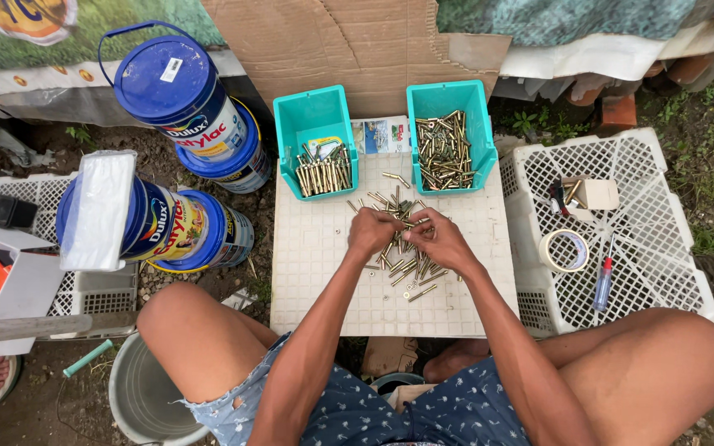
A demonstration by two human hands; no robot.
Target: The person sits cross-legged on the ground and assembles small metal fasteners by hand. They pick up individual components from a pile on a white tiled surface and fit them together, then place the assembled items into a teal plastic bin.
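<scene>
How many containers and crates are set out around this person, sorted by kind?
Teal bins behind the hands: 2
Blue paint buckets at the left: 4
White lattice crates: 3, one as the worktop, one on each side
Grey bucket by the knee: 1
Total: 10

Both hands work on the brass bolts, which are too many to count.

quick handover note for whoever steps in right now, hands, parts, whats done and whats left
Left hand and right hand meet over the loose pile of brass bolts on the white board, fingers pinching small parts; exactly what each holds is hidden.
Done: left teal bin holds a neat row of bolts, right teal bin a jumbled heap.
Left: the pile and scattered washers on the board.
</scene>
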